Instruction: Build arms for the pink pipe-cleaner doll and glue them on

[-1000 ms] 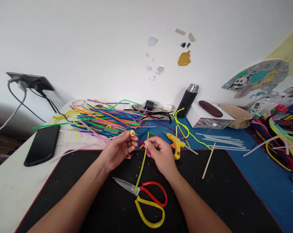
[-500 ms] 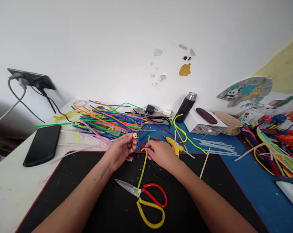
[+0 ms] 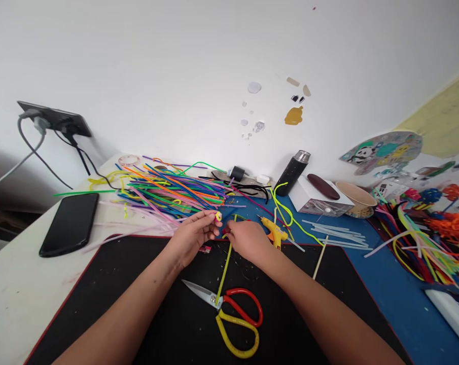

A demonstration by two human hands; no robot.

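My left hand [image 3: 195, 234] pinches a small yellow-and-pink piece [image 3: 218, 216] between thumb and forefinger, its other fingers curled loosely. Just to the right, my right hand [image 3: 246, 241] has its fingertips pressed together low over the mat's back edge; what they hold, if anything, is hidden. A yellow pipe cleaner [image 3: 225, 267] runs beside those fingertips and down across the scissors. The scissors [image 3: 235, 320], with one red and one yellow handle, lie on the black mat [image 3: 290, 324]. A yellow glue gun [image 3: 275, 232] lies behind my right hand.
Many coloured pipe cleaners [image 3: 176, 185] are heaped at the back left, near a black phone [image 3: 69, 223]. Glue sticks [image 3: 339, 235], a thin wooden stick [image 3: 320, 257], a black flask [image 3: 293, 172], a tissue box [image 3: 322, 195] and a bowl [image 3: 354, 197] are at the right.
The view has shifted slightly. My right hand's fingertips have moved a little toward the mat, hiding more of the small pieces beneath. My left hand keeps the small piece pinched.
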